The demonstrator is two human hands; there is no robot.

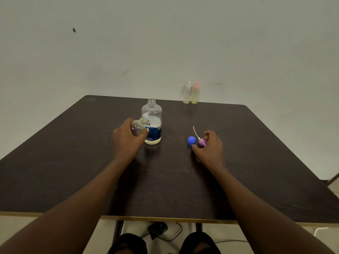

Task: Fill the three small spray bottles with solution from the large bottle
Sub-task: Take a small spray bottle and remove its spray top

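My right hand [209,146] is pinching the purple sprayer head [201,142] down on the worktop [256,162], blue cap [191,140] touching beside it. Left hand [126,138] is wrapped round one open small bottle [138,127], tilted, right against the uncapped large bottle [151,121]. I reckon a nudge could tip that one and spill solution. Count: one large bottle, three small ones, with two capped spray bottles [190,93] at the far edge.
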